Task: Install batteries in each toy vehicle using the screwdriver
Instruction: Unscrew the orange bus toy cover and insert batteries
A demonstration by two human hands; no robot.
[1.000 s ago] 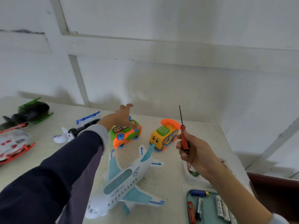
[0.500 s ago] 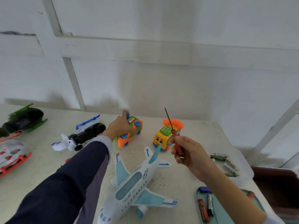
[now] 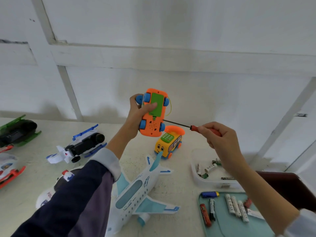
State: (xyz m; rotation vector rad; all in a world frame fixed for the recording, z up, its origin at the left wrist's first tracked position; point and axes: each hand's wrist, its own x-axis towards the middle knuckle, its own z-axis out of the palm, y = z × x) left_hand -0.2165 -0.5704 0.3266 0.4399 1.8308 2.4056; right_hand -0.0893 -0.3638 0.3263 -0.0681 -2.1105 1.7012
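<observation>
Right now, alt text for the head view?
A person's left hand holds an orange toy car upside down in the air, its green battery cover facing the camera, while the right hand aims a red-handled screwdriver at it. Below on the table sit a toy airplane, a yellow phone bus, and loose batteries in a teal tray.
</observation>
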